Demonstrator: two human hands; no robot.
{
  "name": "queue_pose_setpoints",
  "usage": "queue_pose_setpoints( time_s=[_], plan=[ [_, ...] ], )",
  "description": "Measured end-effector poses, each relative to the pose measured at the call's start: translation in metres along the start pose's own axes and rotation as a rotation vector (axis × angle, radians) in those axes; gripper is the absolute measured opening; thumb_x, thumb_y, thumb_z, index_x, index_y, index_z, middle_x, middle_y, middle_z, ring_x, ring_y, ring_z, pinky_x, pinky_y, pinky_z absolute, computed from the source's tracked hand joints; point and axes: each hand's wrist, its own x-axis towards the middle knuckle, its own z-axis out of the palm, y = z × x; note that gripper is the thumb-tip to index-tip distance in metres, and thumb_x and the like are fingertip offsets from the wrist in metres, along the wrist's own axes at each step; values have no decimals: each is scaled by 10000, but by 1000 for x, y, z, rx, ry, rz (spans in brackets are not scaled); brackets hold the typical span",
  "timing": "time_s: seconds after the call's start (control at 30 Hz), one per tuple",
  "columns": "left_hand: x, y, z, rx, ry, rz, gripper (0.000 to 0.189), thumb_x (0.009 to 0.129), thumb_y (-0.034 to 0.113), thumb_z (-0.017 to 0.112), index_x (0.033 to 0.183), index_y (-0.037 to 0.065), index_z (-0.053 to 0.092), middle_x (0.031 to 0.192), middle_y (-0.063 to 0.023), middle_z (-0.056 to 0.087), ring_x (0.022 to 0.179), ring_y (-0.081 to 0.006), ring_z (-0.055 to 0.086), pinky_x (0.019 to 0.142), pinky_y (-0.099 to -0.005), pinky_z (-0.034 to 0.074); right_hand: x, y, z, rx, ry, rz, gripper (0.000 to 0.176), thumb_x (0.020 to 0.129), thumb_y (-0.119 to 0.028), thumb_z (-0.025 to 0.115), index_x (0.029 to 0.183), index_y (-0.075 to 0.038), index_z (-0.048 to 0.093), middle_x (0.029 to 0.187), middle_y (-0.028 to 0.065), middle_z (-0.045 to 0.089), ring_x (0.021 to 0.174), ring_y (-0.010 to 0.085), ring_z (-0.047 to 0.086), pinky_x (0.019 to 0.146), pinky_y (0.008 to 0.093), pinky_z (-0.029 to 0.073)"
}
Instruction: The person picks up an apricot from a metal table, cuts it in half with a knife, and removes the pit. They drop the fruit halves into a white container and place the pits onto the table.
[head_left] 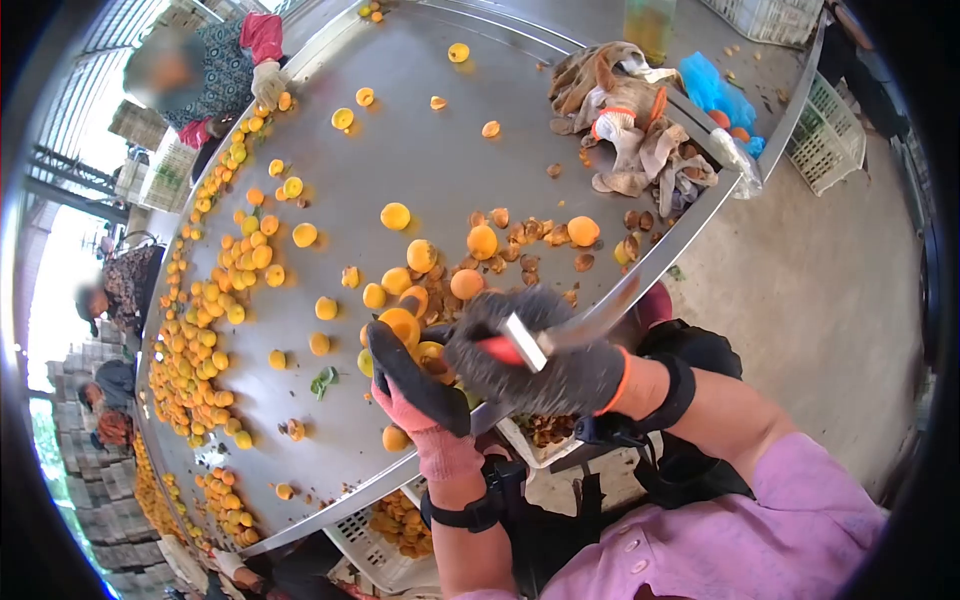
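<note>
My left hand (425, 400), in a pink glove with a black palm, is closed around an orange apricot (400, 326) close over the table's near edge. My right hand (515, 350), in a dark grey glove with an orange cuff, grips a knife (502, 349) by its red handle. The knife's blade (603, 318) is blurred and points up and to the right, away from the fruit. Both hands are close together, the right fingers beside the apricot. Brown pits (530, 262) and whole apricots (466, 284) lie just beyond them on the metal table (370, 180).
A long heap of apricots (190, 370) runs down the table's left side. Used gloves and rags (630, 130) lie at the upper right near a blue plastic bag (718, 88). Crates (828, 135) stand around. Below the edge is a crate of apricots (403, 525). Several people work across the table.
</note>
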Motion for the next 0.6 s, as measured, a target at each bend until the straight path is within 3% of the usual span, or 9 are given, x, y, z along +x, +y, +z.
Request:
queue_pose_setpoints(
  time_s=[0.07, 0.13, 0.2, 0.27, 0.3, 0.33, 0.43, 0.53, 0.6],
  plan=[
    [-3, 15, 6, -131, 9, -67, 523, 936, 435, 326, 1087, -5, 565, 787, -67, 636, 674, -107, 573, 637, -215, 446, 0, -14, -8, 501, 98, 558, 143, 843, -140, 606, 902, -15, 567, 693, 14, 580, 556, 64, 551, 461, 198, 433],
    [-1, 11, 5, -171, 58, -48, 508, 940, 419, 325, 1041, -6, 583, 747, -67, 627, 638, -105, 553, 611, -213, 429, -4, -9, -13, 329, 140, 302, 119, 842, -130, 605, 861, -14, 583, 672, 14, 580, 550, 69, 549, 468, 188, 434],
    [2, 18, 6, -220, 90, -156, 514, 947, 407, 302, 1042, -16, 578, 735, -83, 628, 629, -123, 562, 585, -224, 438, -4, -18, -13, 199, 49, 340, 125, 826, -128, 623, 866, -15, 589, 662, 25, 587, 570, 82, 560, 495, 209, 443],
    [9, -6, 0, -37, -17, 27, 495, 946, 398, 320, 1024, -23, 569, 724, -95, 626, 629, -144, 585, 549, -235, 460, -9, 0, -8, -159, -13, -78, 189, 778, -132, 676, 903, -18, 591, 713, 53, 611, 613, 117, 572, 549, 272, 459],
    [13, -34, -1, 172, 78, 313, 433, 942, 371, 365, 1011, -13, 555, 707, -112, 621, 585, -161, 590, 490, -255, 459, -11, 3, -8, -178, -35, -37, 193, 788, -163, 665, 868, -12, 574, 738, 80, 609, 637, 172, 592, 570, 292, 468],
    [13, -28, -1, 169, 76, 311, 433, 942, 371, 365, 1011, -13, 555, 707, -112, 621, 585, -161, 590, 490, -255, 459, -11, 3, -9, -197, -59, 3, 214, 797, -193, 653, 832, -6, 558, 763, 108, 606, 661, 227, 611, 591, 311, 477],
    [11, 2, -3, -258, 164, -147, 383, 918, 371, 441, 1008, 7, 519, 698, -146, 614, 474, -199, 571, 479, -274, 459, -4, -5, -22, -34, 122, 431, 214, 779, -187, 693, 894, -35, 596, 721, 29, 608, 542, 79, 551, 470, 210, 431],
    [13, -2, -12, -276, 152, -169, 392, 907, 376, 455, 1004, 0, 516, 693, -151, 611, 458, -210, 568, 446, -283, 457, 13, -22, -48, 94, -167, 790, 259, 768, -235, 709, 904, -42, 603, 729, 33, 610, 573, 56, 553, 476, 208, 445],
    [16, -11, -23, -301, 136, -136, 368, 903, 358, 467, 1010, 10, 521, 697, -149, 613, 446, -208, 564, 434, -290, 459, -1, -3, -43, 172, -185, 533, 241, 784, -220, 691, 910, -35, 603, 747, 38, 613, 605, 65, 556, 510, 221, 457]
  ],
)
